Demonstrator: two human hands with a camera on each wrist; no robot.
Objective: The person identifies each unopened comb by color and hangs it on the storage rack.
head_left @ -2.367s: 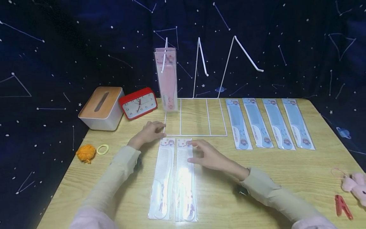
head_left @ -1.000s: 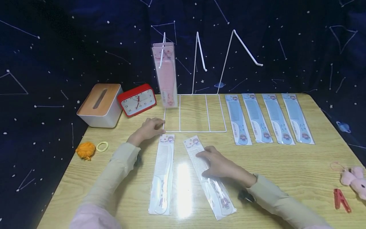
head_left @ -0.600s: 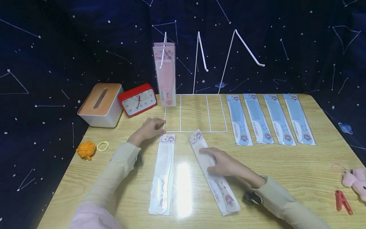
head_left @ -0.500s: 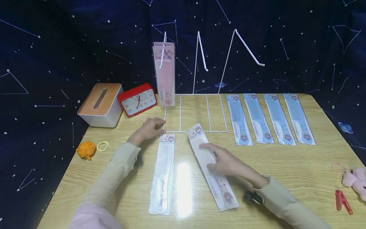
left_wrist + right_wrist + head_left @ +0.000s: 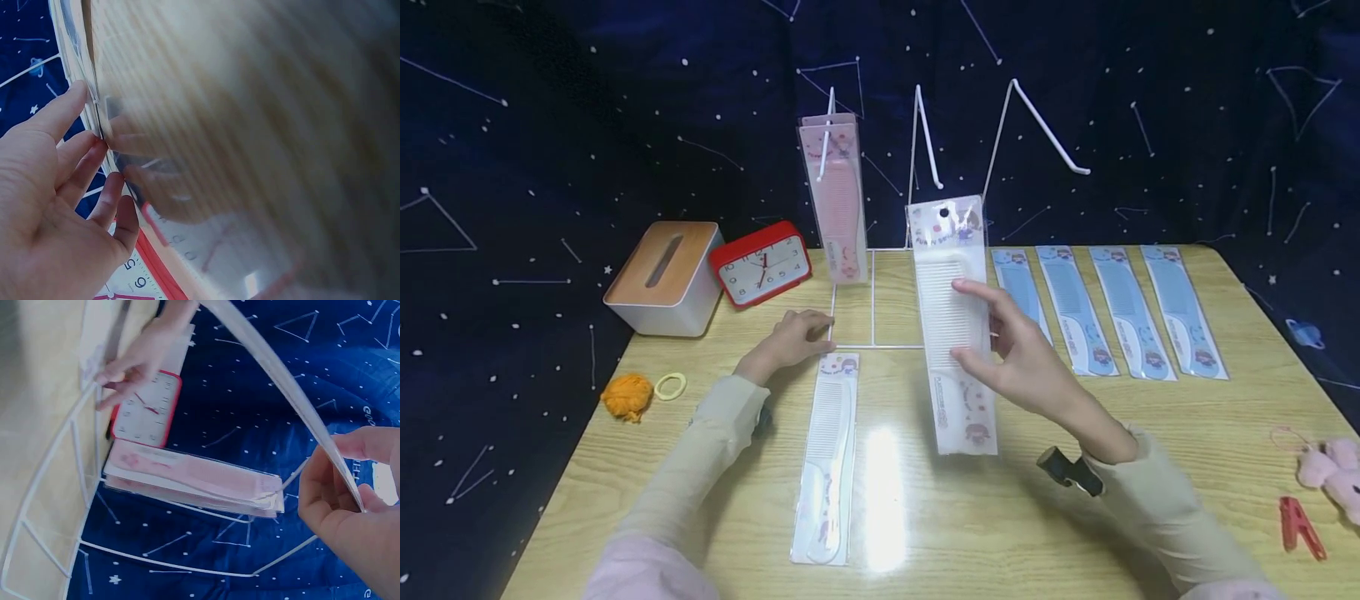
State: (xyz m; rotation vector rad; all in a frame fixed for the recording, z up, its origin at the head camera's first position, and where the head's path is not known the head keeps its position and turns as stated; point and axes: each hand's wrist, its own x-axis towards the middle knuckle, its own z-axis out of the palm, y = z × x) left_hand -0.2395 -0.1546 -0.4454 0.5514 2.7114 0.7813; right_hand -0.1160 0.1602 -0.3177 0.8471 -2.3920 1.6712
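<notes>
Holding a white packaged comb (image 5: 953,325) upright above the desk (image 5: 1150,450), the right hand (image 5: 1026,358) has fingers and thumb pinched on the packet's two long edges, around its toothed middle. The packet's top, with its hang hole, points up toward the middle hook (image 5: 928,142) of the white wire rack (image 5: 917,250), just short of it and not yet threaded on. From the right wrist view, the same hand (image 5: 350,506) grips the thin edge of the packet (image 5: 281,381), which bows a little.

Over on the other side, the left hand (image 5: 793,337) rests with loosely bent fingers at the front left corner of the rack's base, fingertips touching the wire; it looks to be steadying the frame, with nothing curled in its grip.

Progress so far, as I read it: the pink combs (image 5: 837,196) already hang on the left hook, at least two packets deep. The middle hook is bare, and so is the right hook (image 5: 1048,137). One more white comb (image 5: 827,458) lies flat on the desk near the left forearm, and four blue combs (image 5: 1108,312) lie in a row to the right of the rack, untouched. So one colour is up, the first white is on its way, and the second white and all the blues are left.
</notes>
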